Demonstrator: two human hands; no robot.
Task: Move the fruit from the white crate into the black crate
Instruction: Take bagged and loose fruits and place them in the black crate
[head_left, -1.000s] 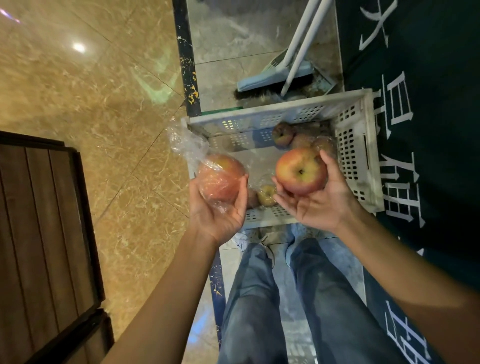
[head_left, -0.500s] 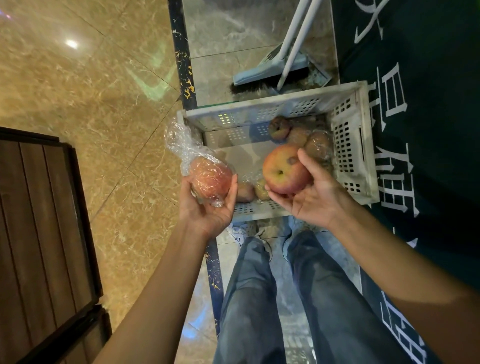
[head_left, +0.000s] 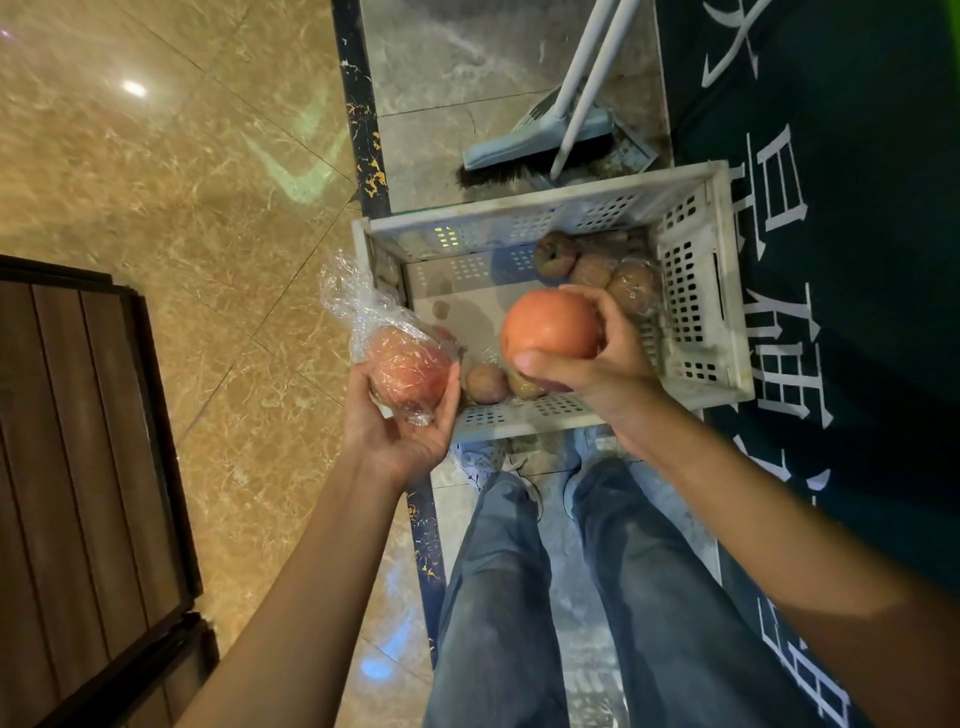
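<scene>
At frame center, the left hand (head_left: 400, 423) cups 1 plastic-wrapped apple (head_left: 410, 371), fingers curled round it. The right hand (head_left: 605, 364) grips 1 bare apple (head_left: 550, 325) above the white crate (head_left: 693, 312). Both look firm. The wrap probably slips, so support underneath.

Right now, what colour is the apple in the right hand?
Orange-red apple, clearest in the head view.

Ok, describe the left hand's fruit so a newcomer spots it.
Find the white crate on the floor. Off its left edge, the left hand grips an apple. Unlike the bare apple in the right hand, it sits in crinkled clear plastic.
</scene>
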